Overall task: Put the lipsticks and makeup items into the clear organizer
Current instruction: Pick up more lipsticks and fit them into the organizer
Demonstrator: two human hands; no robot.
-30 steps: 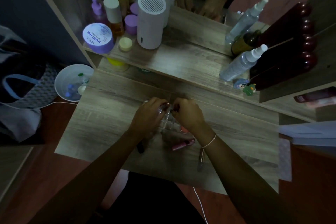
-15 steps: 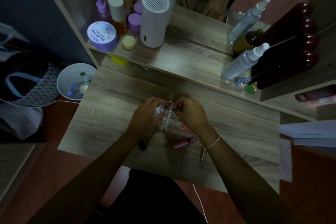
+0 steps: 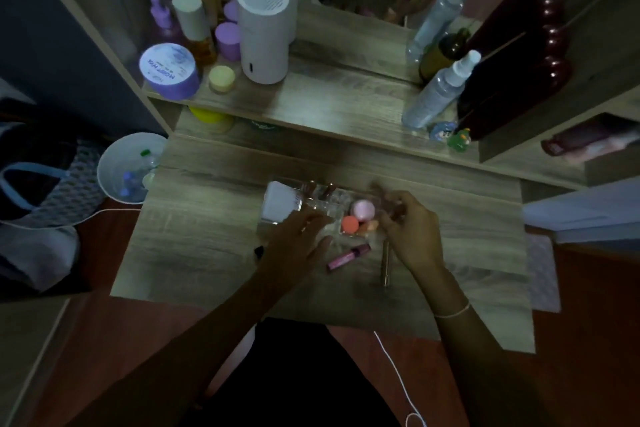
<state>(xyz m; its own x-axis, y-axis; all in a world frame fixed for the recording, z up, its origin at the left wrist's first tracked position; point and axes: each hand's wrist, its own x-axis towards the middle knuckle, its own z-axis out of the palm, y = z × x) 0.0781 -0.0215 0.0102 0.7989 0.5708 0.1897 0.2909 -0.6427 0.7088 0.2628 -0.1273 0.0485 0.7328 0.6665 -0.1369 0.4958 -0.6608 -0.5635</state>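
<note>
The clear organizer [image 3: 327,206] stands mid-table. It holds a white box [image 3: 281,201] at its left end, some lipsticks [image 3: 320,189] at the back, and a pink sponge [image 3: 363,210] and an orange sponge [image 3: 349,225] on the right. My left hand [image 3: 298,244] hovers in front of it, fingers spread and holding nothing. My right hand [image 3: 410,230] is at the organizer's right end with fingers curled; blur hides whether it pinches anything. A pink lip gloss tube [image 3: 348,256] and a thin metallic stick [image 3: 385,265] lie on the table between my hands. A small dark item [image 3: 258,251] lies by my left wrist.
A raised shelf [image 3: 329,104] behind holds a white cylinder [image 3: 265,42], a purple jar [image 3: 169,72], several bottles and a spray bottle [image 3: 438,95]. A white bin [image 3: 126,172] and a bag sit on the floor to the left. A white cable [image 3: 394,371] trails below the table edge.
Both hands have drawn back from the middle of the organizer, the left toward me and the right to the side. The sponges and the white box now show.
</note>
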